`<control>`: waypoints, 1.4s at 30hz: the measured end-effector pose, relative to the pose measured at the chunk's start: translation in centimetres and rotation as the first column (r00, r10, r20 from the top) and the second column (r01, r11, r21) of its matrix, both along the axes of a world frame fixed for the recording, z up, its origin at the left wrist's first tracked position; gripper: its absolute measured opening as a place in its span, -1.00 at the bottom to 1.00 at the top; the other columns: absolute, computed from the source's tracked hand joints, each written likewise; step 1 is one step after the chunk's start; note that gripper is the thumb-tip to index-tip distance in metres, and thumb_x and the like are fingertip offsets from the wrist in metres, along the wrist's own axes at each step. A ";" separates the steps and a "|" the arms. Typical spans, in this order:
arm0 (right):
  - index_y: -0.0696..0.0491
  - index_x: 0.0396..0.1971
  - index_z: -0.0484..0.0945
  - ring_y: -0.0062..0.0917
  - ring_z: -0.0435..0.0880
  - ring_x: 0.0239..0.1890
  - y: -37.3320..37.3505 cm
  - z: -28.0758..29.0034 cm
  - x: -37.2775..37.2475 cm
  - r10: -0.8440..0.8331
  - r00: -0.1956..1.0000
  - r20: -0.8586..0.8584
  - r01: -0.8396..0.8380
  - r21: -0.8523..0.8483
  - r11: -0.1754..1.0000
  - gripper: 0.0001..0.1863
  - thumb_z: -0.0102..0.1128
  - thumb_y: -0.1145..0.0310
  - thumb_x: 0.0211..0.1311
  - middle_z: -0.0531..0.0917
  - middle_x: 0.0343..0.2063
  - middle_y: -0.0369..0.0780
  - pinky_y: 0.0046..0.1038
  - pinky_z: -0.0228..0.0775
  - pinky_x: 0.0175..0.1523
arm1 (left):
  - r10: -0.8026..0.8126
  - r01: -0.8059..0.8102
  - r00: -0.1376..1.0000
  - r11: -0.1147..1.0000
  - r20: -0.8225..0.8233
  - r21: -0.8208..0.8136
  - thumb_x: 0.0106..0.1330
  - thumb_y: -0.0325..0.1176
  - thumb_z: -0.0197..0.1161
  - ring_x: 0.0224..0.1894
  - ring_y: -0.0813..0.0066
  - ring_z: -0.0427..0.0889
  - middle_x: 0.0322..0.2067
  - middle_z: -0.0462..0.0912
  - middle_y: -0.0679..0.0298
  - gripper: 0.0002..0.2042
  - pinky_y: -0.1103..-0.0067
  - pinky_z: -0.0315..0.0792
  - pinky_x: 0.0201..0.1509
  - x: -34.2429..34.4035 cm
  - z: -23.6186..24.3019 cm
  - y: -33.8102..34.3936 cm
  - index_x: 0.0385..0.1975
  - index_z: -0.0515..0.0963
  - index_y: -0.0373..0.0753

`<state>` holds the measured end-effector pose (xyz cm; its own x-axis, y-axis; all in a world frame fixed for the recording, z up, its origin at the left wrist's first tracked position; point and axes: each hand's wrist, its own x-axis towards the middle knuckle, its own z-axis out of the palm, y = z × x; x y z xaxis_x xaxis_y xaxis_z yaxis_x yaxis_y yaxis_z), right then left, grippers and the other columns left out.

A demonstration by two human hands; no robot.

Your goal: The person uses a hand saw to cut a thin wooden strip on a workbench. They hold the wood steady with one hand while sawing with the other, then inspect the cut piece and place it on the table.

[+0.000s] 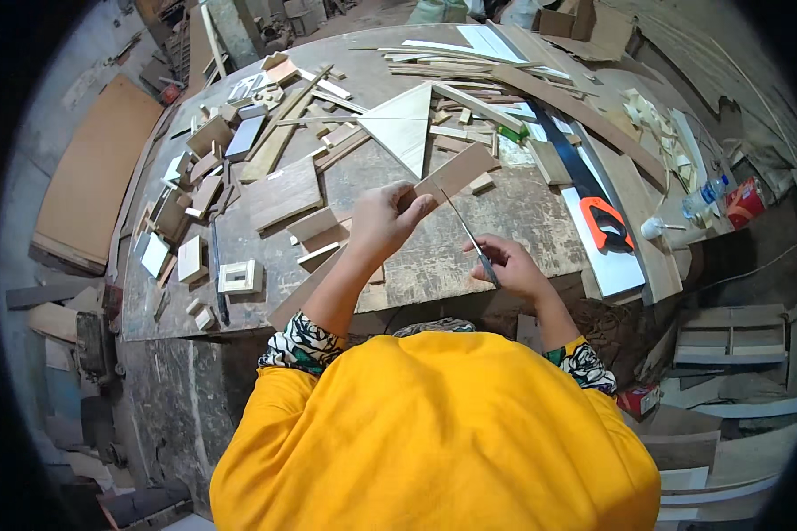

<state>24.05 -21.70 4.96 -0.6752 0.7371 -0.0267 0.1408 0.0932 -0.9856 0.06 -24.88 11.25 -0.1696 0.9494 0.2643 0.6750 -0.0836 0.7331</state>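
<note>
My left hand [386, 218] is closed on the near end of a narrow, flat wooden strip [460, 173], thumb on top, and holds it tilted above the table. In my right hand [515, 269] is a slim, pointed metal tool with a dark handle [465, 227]; whether it is a file or a thin blade cannot be made out. Its tip meets the strip's edge, just right of my left thumb. A pale triangular wooden panel [401, 124] lies beyond the strip. Left of my left wrist lie a wooden board [283, 193] and small wood pieces.
The worn worktable [434, 265] carries many wood offcuts. A handsaw with an orange handle [607, 224] lies at the right, near a white cup [653, 228] and a plastic bottle [705, 196]. Small wooden blocks [241, 277] sit at the left. Scraps lie around the floor.
</note>
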 end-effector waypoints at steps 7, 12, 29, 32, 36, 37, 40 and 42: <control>0.10 -0.12 0.54 -0.82 0.34 -0.51 0.5 -0.1 0.5 -0.022 0.999 0.050 0.020 0.043 0.999 -0.55 0.44 0.28 -0.03 0.44 -0.55 -0.48 -0.69 0.21 -0.41 | -0.089 0.095 0.993 0.993 0.077 -0.071 0.16 -0.09 0.29 -0.66 0.50 0.41 -0.71 0.49 0.18 -0.65 0.53 0.29 -0.54 0.8 0.2 0.8 -0.45 0.60 -0.34; 0.11 -0.11 0.53 -0.81 0.40 -0.43 -0.1 0.9 0.7 -0.017 0.997 -0.082 0.003 -0.164 0.986 -0.53 0.45 0.22 -0.01 0.45 -0.49 -0.47 -0.69 0.30 -0.26 | -0.122 0.136 0.978 0.988 0.170 -0.073 0.16 -0.10 0.29 -0.67 0.59 0.26 -0.76 0.37 0.25 -0.63 0.55 0.21 -0.57 1.1 -0.9 1.6 -0.55 0.53 -0.36; 0.13 -0.38 0.52 -0.85 0.33 -0.54 -0.9 0.0 2.2 -0.200 0.979 -0.037 0.200 -0.015 0.980 -0.76 0.34 0.42 -0.07 0.40 -0.61 -0.49 -0.73 0.19 -0.41 | -0.271 0.271 0.962 0.963 0.035 -0.003 0.24 -0.17 0.25 -0.63 0.67 0.16 -0.75 0.29 0.41 -0.65 0.60 0.10 -0.59 3.9 0.7 1.6 -0.59 0.43 -0.35; 0.15 -0.41 0.53 -0.84 0.35 -0.54 -1.0 0.4 2.5 -0.186 0.982 0.020 0.186 0.032 0.982 -0.79 0.34 0.43 -0.06 0.42 -0.62 -0.47 -0.72 0.21 -0.40 | -0.314 0.320 0.944 0.945 0.098 -0.060 0.20 -0.20 0.23 -0.64 0.42 0.33 -0.71 0.37 0.16 -0.69 0.47 0.24 -0.52 4.1 0.4 1.7 -0.51 0.46 -0.38; 0.14 -0.36 0.52 -0.80 0.38 -0.51 0.4 0.0 3.8 -0.046 0.993 0.106 0.046 0.005 0.999 -0.73 0.39 0.39 -0.06 0.46 -0.57 -0.42 -0.70 0.24 -0.37 | -0.296 0.425 0.845 0.877 0.445 -0.223 0.28 -0.25 0.16 -0.55 0.64 0.35 -0.59 0.45 0.31 -0.76 0.57 0.26 -0.50 4.3 -0.9 2.2 -0.37 0.49 -0.35; 0.12 -0.33 0.52 -0.79 0.39 -0.49 0.7 0.0 4.1 -0.018 0.993 0.120 0.018 0.006 1.000 -0.71 0.40 0.36 -0.05 0.48 -0.55 -0.41 -0.68 0.26 -0.35 | -0.259 0.448 0.798 0.859 0.545 -0.247 0.30 -0.26 0.15 -0.54 0.67 0.34 -0.57 0.46 0.35 -0.77 0.59 0.27 -0.49 4.5 -0.8 2.2 -0.35 0.50 -0.35; 0.04 -0.20 0.51 -0.72 0.43 -0.38 1.5 0.4 4.8 0.064 0.960 0.272 -0.097 0.108 0.989 -0.64 0.37 0.25 0.02 0.52 -0.45 -0.36 -0.60 0.32 -0.27 | -0.271 0.493 0.745 0.839 0.609 -0.230 0.32 -0.28 0.13 -0.51 0.69 0.36 -0.50 0.48 0.42 -0.77 0.65 0.30 -0.47 4.5 -1.8 2.5 -0.28 0.51 -0.37; 0.02 -0.18 0.52 -0.69 0.43 -0.39 2.0 -0.4 5.3 0.162 0.963 0.215 -0.172 0.028 0.985 -0.64 0.35 0.23 0.04 0.51 -0.46 -0.36 -0.57 0.32 -0.27 | -0.306 0.500 0.773 0.833 0.556 -0.237 0.32 -0.26 0.14 -0.50 0.68 0.40 -0.50 0.49 0.40 -0.76 0.65 0.34 -0.45 3.5 -4.0 2.8 -0.25 0.51 -0.36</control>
<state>29.40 -19.66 4.58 -0.7713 0.6185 -0.1500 0.3233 0.1778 -0.9294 3.60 -22.12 7.23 0.2404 0.9646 -0.1083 0.1934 0.0618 0.9792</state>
